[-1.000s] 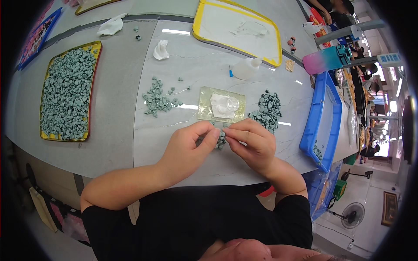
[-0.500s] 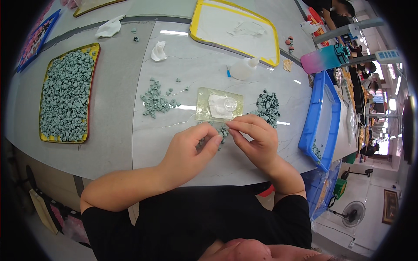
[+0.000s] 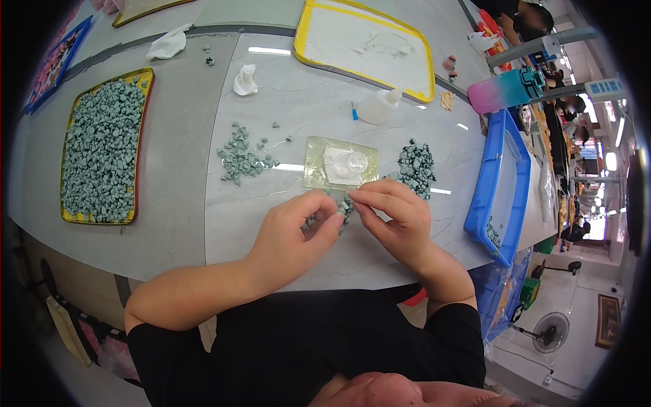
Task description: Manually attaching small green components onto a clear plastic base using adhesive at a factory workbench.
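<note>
Over the table's near side, my left hand (image 3: 296, 227) curls with thumb and fingers drawn together. Close to it, my right hand (image 3: 399, 216) pinches with thumb and forefinger. Whatever either hand grips is too small or too hidden to name. Small grey-green pieces (image 3: 346, 205) lie between and behind the hands, partly covered by the fingers. Just beyond is a yellowish clear mat (image 3: 315, 163) bearing a white pad (image 3: 336, 166) and a small clear round dish (image 3: 357, 163). Loose green pieces (image 3: 243, 157) spread to its left; a darker green pile (image 3: 416, 166) sits right.
A yellow-rimmed tray full of green pieces (image 3: 102, 152) stands left. Farther back are a white squeeze bottle (image 3: 380, 107), crumpled tissue (image 3: 245, 80) and a yellow-edged white tray (image 3: 366, 44). A blue bin (image 3: 483, 197) and a pink-teal bottle (image 3: 505, 90) line the right side.
My right fingertips have shifted slightly left, toward my left hand. My left hand keeps nearly the same place and curl. The things on the table have not moved.
</note>
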Demonstrator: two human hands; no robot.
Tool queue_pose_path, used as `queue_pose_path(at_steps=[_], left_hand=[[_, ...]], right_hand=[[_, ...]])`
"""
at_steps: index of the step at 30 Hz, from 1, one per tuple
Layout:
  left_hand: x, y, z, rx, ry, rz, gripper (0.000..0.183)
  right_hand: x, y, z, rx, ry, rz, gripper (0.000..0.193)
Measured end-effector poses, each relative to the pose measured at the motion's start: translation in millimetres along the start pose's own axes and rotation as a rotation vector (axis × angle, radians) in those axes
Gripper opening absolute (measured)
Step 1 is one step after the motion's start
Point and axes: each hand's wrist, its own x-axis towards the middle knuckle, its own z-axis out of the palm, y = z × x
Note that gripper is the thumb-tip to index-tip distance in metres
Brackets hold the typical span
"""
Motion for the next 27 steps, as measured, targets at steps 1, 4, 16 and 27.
queue_pose_path(at_steps=[1,4,16,27], left_hand=[[-0.1,0.0,0.2,-0.004,0.001,0.000,0.008],[1.5,-0.2,0.5,-0.006,-0.009,-0.009,0.008],[2.6,-0.7,9.4,0.213,-0.120,-0.020,0.014],[10.3,-2.2,8.4,-0.415,-0.002,-0.230,0.015]], right_hand=[[-0.1,0.0,0.0,-0.002,0.001,-0.005,0.027],[-0.1,0.9,-2.1,0.008,0.006,0.007,0.026],[5.9,22.5,-51.6,-0.251,-0.253,0.325,0.019],[2.0,27.2,-41.3,-0.343,-0.227,0.238,0.017]])
